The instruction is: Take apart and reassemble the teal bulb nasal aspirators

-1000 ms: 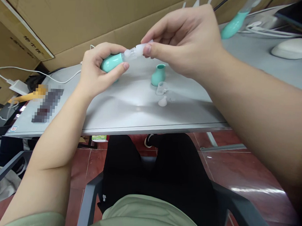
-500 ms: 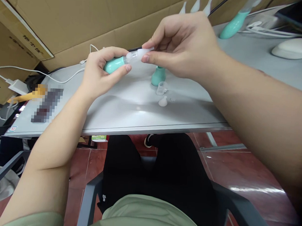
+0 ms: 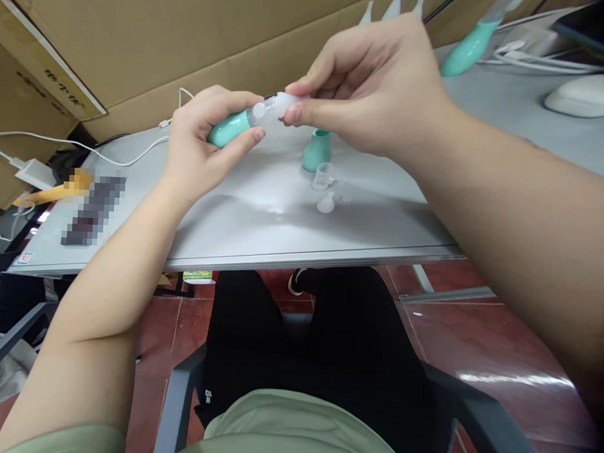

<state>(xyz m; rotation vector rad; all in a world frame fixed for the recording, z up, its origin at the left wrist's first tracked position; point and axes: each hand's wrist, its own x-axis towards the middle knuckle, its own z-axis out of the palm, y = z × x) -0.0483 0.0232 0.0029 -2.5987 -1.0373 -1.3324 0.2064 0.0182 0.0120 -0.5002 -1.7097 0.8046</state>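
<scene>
We sit at a grey table (image 3: 262,231) with a metal edge. Behind it stand big brown cardboard boxes (image 3: 190,34). Under us we see a dark red tiled floor (image 3: 478,328) and a grey chair (image 3: 185,382). Light shines softly on the tabletop.

The counter (image 3: 262,231) was bare near its front edge, so a hand could pass there. Farther back stood a green bulb (image 3: 317,150), a clear cup (image 3: 323,177) and a small white tip (image 3: 326,203), close together.
</scene>
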